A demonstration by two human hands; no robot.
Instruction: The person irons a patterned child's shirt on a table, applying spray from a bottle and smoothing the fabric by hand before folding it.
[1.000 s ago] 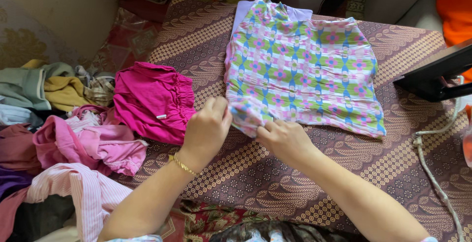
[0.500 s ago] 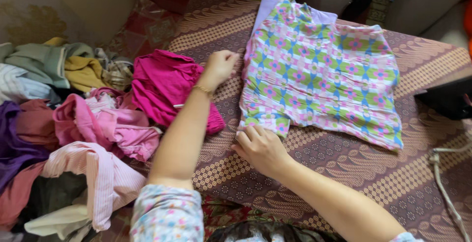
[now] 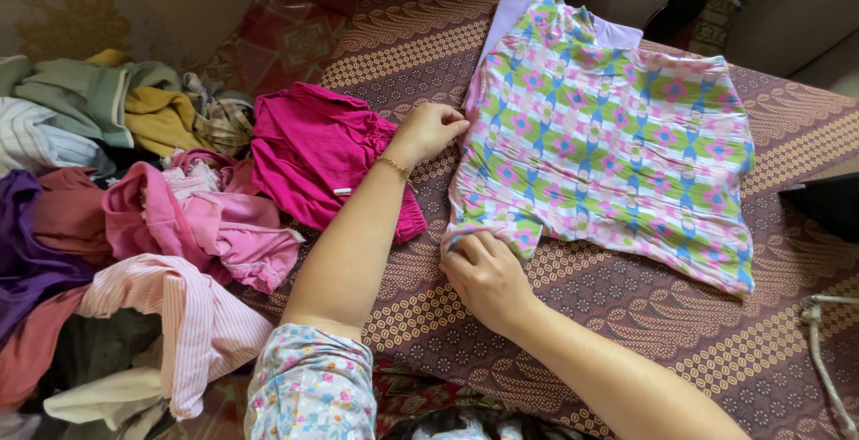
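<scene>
1. Brown patterned cloth (image 3: pixel 626 315) covers the work surface.
2. Nearest, the right hand (image 3: pixel 483 275) now pins the folded lower corner of the patterned garment (image 3: pixel 608 136), fingers curled onto it.
3. Having left that corner, the left hand (image 3: pixel 434 127) pinches the garment's left edge higher up, smoothing it.
4. Beside it lie magenta shorts (image 3: pixel 313 149); a heap of clothes (image 3: pixel 116 225) crowds the left.

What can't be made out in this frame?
- Right hand fingers: curled under the patterned garment hem, head view.
- Black object: cut off by the right edge.
- Lilac cloth: mostly covered by the garment.
- Pile of clothes: cut off at the left edge.
</scene>
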